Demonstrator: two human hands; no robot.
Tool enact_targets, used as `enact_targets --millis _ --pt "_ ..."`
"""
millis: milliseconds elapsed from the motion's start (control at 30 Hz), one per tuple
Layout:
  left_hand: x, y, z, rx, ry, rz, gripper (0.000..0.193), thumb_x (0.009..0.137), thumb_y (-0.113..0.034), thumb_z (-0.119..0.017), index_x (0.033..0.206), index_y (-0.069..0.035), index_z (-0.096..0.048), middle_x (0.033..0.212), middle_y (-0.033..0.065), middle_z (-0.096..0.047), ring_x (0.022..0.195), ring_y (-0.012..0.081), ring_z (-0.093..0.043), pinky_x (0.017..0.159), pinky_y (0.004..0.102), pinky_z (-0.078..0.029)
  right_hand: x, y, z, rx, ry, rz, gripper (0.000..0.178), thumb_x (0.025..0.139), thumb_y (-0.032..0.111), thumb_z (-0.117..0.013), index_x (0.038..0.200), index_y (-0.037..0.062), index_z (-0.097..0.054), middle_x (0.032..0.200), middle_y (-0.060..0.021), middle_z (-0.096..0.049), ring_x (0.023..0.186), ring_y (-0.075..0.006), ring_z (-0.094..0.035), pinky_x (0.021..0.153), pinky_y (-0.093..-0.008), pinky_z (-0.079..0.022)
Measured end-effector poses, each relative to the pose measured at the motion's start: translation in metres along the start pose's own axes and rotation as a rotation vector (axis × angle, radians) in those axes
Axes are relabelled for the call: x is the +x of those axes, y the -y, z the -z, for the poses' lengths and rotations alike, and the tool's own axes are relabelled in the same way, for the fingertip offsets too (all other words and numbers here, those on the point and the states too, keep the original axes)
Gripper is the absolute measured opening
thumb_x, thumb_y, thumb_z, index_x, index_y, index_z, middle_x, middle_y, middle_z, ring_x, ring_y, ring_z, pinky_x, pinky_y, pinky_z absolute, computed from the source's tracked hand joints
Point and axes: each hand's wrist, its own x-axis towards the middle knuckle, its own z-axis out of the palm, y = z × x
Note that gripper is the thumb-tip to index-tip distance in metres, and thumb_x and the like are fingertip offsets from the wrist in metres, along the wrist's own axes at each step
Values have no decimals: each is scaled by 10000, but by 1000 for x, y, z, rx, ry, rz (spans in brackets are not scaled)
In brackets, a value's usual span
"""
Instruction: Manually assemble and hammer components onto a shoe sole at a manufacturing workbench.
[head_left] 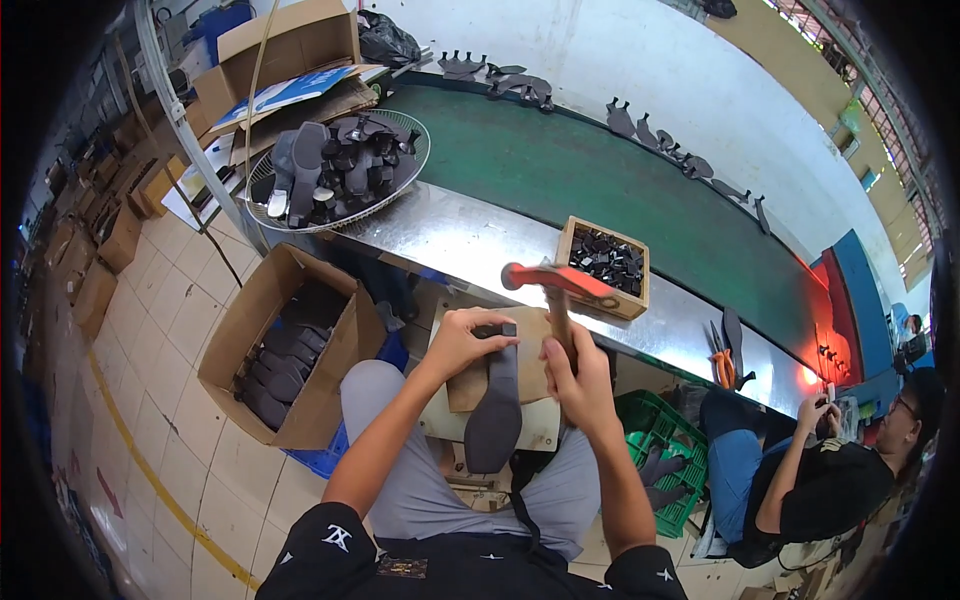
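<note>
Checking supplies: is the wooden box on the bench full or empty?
Not empty: small dark pieces spread across the wooden box; their depth is hidden.

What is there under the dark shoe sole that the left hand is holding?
Beneath the dark shoe sole, a brown board and a cream surface show beyond its edges. What lies directly under it is covered, so contact is unclear.

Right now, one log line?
left fingers: at dark sole, narrow end | right fingers: gripping red-headed hammer | bench: wooden box of dark pieces
</note>
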Motion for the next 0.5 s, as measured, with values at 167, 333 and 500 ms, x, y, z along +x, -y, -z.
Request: enact_targets --millis 167,333,500 --pt "-4 4 0 -76 27 123 302 727 -155 -836 994 -35 -761 948 110 -742 855 185 -685 790 292 -525 -35 37 7 -198 -84 58 347 1002 128 -550 1302 -42 -513 895 -190 -648 760 -230 -647 703 -328 -514" --pt "0 5 -4 -41 -11 -12 304 729 -155 -834 1002 -42 -765 970 113 -742 890 191 -689 817 296 -527 -38 31 -1 -212 -71 23 356 1004 130 -547 1304 -56 -501 968 -271 -638 851 -378 -669 749 -387 -518" --pt "-9 6 5 -8 114 164 552 734 -187 -845 1233 -32 -666 1063 96 -736 1081 197 -654 959 327 -462 -38 65 6 -242 -51 94 369 982 102 -565 1310 -53 -497 1025 -297 -633 882 -447 -647 777 -425 -521"
